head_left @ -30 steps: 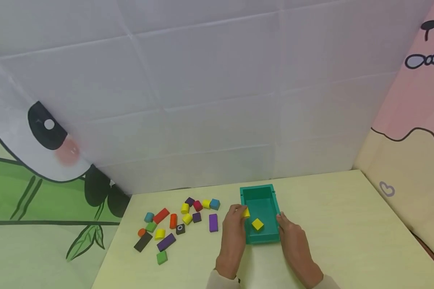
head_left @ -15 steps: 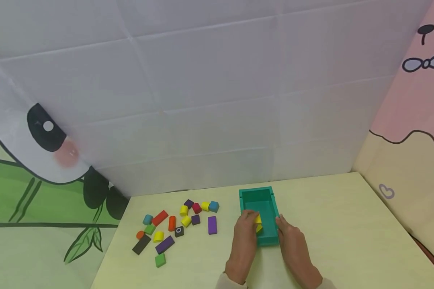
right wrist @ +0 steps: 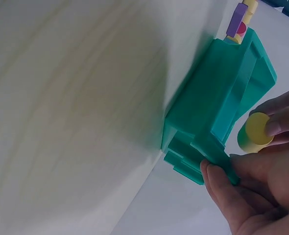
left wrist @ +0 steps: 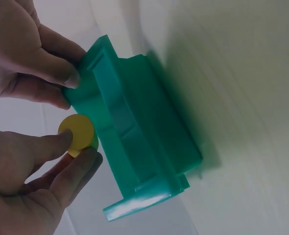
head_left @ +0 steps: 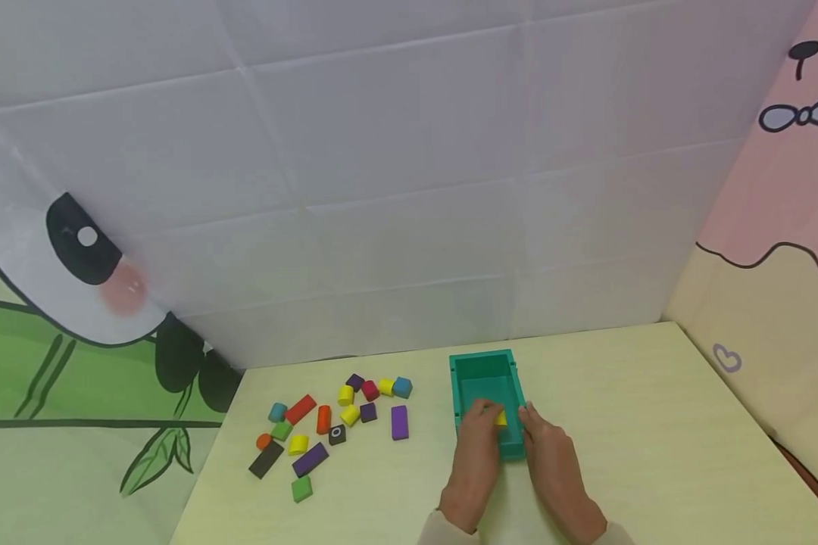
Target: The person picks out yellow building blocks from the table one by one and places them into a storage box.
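Note:
A yellow cylinder block (left wrist: pixel 77 131) is pinched between the thumb and fingers of my left hand (head_left: pixel 476 458). That hand reaches over the teal box (head_left: pixel 484 366), so the block is above the near part of its opening. My right hand (head_left: pixel 556 463) grips the box's right rim, thumb on one side and fingers on the other, as the right wrist view shows. The box stands on the table with its open side up. My left hand covers part of the box's floor in the head view.
Left of the box lie several loose blocks: a purple block (head_left: pixel 399 422) nearest, then a blue block (head_left: pixel 402 387), a red block (head_left: pixel 301 409), a black block (head_left: pixel 266 459) and a green cube (head_left: pixel 302 489). A white sheet wall (head_left: pixel 409 318) rises behind the table.
My left hand has moved right, from the box's left rim to over its inside, carrying the yellow cylinder block. The yellow cube in the box is now hidden. My right hand stays at the rim.

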Demonstrator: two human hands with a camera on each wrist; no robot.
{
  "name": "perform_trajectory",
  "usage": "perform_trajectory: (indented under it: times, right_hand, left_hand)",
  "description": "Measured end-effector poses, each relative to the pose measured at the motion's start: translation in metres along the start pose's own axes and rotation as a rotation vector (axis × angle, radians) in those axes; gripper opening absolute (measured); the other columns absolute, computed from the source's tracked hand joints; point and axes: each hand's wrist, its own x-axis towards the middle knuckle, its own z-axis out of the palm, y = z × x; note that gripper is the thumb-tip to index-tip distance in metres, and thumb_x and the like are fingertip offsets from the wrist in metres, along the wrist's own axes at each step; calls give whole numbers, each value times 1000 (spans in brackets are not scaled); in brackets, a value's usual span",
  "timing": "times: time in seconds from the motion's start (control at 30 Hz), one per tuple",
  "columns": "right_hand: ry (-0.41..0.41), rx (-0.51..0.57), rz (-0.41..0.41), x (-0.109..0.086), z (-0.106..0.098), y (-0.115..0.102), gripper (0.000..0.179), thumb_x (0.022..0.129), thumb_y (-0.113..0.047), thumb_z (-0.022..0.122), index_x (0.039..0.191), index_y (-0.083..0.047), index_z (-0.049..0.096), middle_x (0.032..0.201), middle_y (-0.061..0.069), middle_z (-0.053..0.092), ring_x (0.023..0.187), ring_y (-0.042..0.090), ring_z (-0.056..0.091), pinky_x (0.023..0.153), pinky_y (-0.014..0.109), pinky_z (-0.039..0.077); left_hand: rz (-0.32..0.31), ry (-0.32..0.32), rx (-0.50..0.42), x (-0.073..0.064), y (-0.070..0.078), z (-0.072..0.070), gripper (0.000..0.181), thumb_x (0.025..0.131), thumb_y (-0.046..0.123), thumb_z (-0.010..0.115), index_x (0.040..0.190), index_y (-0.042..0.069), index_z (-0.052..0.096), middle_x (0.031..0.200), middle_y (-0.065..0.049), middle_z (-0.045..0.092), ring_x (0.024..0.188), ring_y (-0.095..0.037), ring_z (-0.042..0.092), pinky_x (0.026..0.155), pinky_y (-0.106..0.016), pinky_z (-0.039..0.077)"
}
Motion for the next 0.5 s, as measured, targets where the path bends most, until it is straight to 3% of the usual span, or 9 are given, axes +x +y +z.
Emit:
perform_trajectory:
  times: [0.33,0.5]
  right_hand:
    - [5,6,-6,-1,0,0,39,82,14,80,120,11,73,127,29,70,97,45,75,71,50,64]
    - [2,9,-12,-1,0,1,38,82,13,80,120,11,73,127,30,70,95,46,75,69,50,64]
  left_hand:
    - [45,14,-15,2,2,11,29,95,-13,67,117,3,76,113,-6,68,107,-22,70,94,-31,61]
    - [36,-10,8,2,2,19,28,96,-9,67,117,6,77,112,-3,68,105,-19,70,91,-27,60]
